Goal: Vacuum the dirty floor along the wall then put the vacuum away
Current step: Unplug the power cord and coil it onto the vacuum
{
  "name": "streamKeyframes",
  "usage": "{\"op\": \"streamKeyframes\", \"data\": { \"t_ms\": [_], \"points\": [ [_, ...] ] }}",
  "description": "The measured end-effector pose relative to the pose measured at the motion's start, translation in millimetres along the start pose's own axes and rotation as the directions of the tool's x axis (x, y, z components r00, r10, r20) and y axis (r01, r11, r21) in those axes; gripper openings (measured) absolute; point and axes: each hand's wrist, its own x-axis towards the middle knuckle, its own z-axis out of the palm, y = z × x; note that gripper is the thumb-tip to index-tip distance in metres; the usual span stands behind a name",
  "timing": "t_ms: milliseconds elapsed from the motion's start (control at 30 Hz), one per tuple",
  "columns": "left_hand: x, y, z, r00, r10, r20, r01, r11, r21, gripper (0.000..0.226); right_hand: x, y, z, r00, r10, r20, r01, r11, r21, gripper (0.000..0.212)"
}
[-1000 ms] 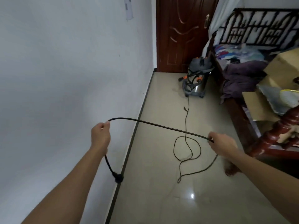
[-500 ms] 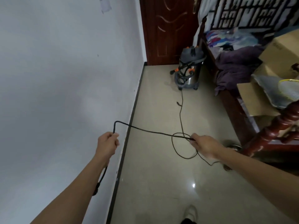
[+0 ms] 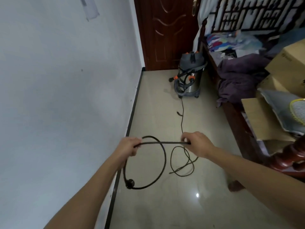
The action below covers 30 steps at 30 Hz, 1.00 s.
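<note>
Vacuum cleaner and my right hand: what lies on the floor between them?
The black power cord lies there, running over the tile floor from the vacuum cleaner to the right hand, as the head view shows.

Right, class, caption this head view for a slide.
Left hand and right hand loop the black cord; vacuum stands near the door.

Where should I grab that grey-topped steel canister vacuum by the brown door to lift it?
Likely the dark handle on its lid, from above: the grey-topped steel canister vacuum stands upright, and its grey hose wraps around the drum's sides.
</note>
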Motion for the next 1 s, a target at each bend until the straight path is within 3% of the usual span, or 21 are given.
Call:
{"op": "streamKeyframes", "data": {
  "t_ms": [67, 167, 267, 333, 433, 533, 667, 833, 1000],
  "points": [
    [20.3, 14.7, -29.8, 0.995, 0.013, -0.094, -0.026, 0.991, -0.132, 0.038, 14.5, 44.4, 4.9, 0.976, 0.217, 0.005, -0.216, 0.974, -0.071, 0.016],
    [49.9, 25.1, -86.6, 0.973, -0.013, -0.230, -0.056, 0.955, -0.292, 0.036, 20.7, 108.9, 7.9, 0.864, 0.496, 0.085, -0.489, 0.867, -0.093, 0.025],
    [84.1, 21.7, -126.3, 0.951, -0.052, -0.304, -0.043, 0.953, -0.299, 0.035, 22.1, 146.2, 6.6, 0.764, 0.636, 0.107, -0.634, 0.771, -0.055, 0.033],
    [112.3, 16.1, -138.6, 0.953, -0.076, -0.292, 0.000, 0.968, -0.253, 0.033, 35.7, 147.1, 5.2, 0.752, 0.652, 0.103, -0.656, 0.755, 0.014, 0.037],
    [155.0, 12.4, -141.5, 0.981, -0.111, -0.157, 0.087, 0.984, -0.157, 0.031, 72.3, 108.4, 4.5, 0.790, 0.600, 0.127, -0.608, 0.794, 0.032, 0.045],
    [195.3, 19.6, -129.7, 0.996, -0.091, -0.026, 0.088, 0.990, -0.108, 0.026, 118.3, 48.7, 6.1, 0.893, 0.429, 0.138, -0.424, 0.903, -0.066, 0.037],
    [234.8, 45.7, -107.9, 0.997, -0.049, 0.056, 0.055, 0.994, -0.098, 0.020, 157.2, -24.2, -8.8, 0.986, 0.144, 0.081, -0.142, 0.989, -0.035, 0.022],
    [267.8, 74.1, -72.7, 0.977, 0.046, 0.210, -0.021, 0.993, -0.119, 0.015, 183.6, -66.8, -44.0, 0.997, -0.076, 0.015, 0.077, 0.994, -0.075, 0.022],
    [291.3, 95.5, -36.6, 0.950, 0.062, 0.306, -0.084, 0.995, 0.060, 0.020, 225.6, -57.4, -63.5, 0.985, -0.033, -0.168, 0.041, 0.998, 0.043, 0.017]
  ]
}}
